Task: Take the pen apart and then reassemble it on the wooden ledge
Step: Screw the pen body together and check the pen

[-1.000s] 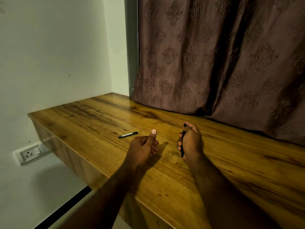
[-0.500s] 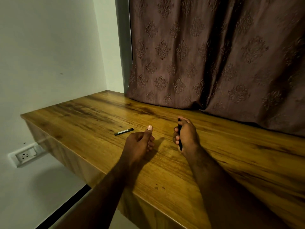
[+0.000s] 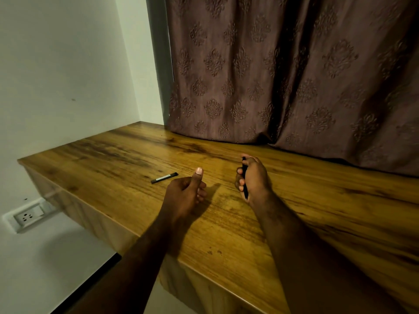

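My right hand [image 3: 255,177] grips a black pen body [image 3: 244,177] upright in its fist, both ends sticking out above and below the fingers. My left hand [image 3: 184,193] hovers just left of it with fingers curled and thumb raised; whether it holds a small part is hidden. A short black pen piece [image 3: 164,177] with a pale label lies flat on the wooden ledge [image 3: 113,159], just left of my left hand.
A brown patterned curtain [image 3: 283,75] hangs down to the ledge's back edge. White wall stands at the left, with a wall socket [image 3: 28,215] below the ledge. The ledge's front edge runs diagonally under my forearms.
Both hands keep their pose and the black piece has not moved on the ledge. Only the camera view has shifted slightly.
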`<state>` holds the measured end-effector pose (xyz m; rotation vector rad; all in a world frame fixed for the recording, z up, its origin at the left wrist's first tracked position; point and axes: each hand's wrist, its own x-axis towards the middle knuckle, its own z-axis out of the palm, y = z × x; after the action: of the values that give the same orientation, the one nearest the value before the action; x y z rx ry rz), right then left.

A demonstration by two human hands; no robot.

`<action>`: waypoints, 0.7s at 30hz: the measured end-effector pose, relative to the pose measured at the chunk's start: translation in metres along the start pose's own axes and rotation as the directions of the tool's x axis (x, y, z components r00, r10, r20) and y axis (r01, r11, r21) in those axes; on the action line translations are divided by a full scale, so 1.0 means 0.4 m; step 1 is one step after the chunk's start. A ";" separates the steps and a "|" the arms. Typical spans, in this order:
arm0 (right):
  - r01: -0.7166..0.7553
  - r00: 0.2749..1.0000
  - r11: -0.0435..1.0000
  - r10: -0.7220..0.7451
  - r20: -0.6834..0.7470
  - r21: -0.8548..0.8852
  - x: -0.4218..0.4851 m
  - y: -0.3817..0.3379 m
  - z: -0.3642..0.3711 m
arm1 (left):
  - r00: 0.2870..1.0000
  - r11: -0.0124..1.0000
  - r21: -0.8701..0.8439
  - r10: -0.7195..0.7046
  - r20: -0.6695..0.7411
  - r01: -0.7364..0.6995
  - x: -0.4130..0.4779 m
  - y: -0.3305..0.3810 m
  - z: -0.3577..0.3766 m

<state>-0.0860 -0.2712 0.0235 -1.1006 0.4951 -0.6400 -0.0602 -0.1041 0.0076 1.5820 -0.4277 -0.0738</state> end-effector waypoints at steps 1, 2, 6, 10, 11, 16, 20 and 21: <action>0.004 1.000 1.000 -0.004 -0.006 -0.003 -0.001 0.000 0.000 | 1.000 1.000 -0.010 -0.004 0.000 0.004 0.000 0.000 0.001; 0.013 1.000 1.000 -0.013 -0.012 -0.006 -0.002 0.000 0.000 | 1.000 1.000 -0.018 -0.006 0.002 0.006 0.000 0.001 0.002; 0.027 0.999 0.999 -0.028 -0.024 -0.026 -0.004 -0.001 0.000 | 1.000 0.999 -0.037 -0.013 0.005 0.013 0.002 0.003 0.001; 0.021 1.000 0.999 -0.022 -0.006 -0.038 -0.005 -0.003 0.000 | 1.000 1.000 -0.027 -0.011 -0.002 0.011 0.004 0.001 0.003; 0.025 1.000 0.999 -0.024 0.004 -0.043 -0.006 -0.004 0.001 | 1.000 1.000 -0.023 -0.010 0.000 0.010 0.004 0.000 0.003; 0.016 1.000 0.999 -0.015 0.021 -0.044 -0.008 -0.003 0.003 | 1.000 1.000 -0.014 -0.006 0.019 0.007 0.009 -0.004 -0.002; 0.021 1.000 0.998 -0.020 0.019 -0.052 -0.012 -0.003 0.005 | 1.000 1.000 -0.017 -0.006 0.018 0.007 0.008 -0.005 -0.001; 0.020 1.000 0.999 -0.019 0.020 -0.049 -0.013 -0.003 0.006 | 1.000 1.000 -0.018 -0.006 0.016 0.006 0.008 -0.005 0.000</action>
<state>-0.0887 -0.2665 0.0258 -1.1583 0.4860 -0.6358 -0.0569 -0.1052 0.0065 1.5658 -0.4338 -0.0949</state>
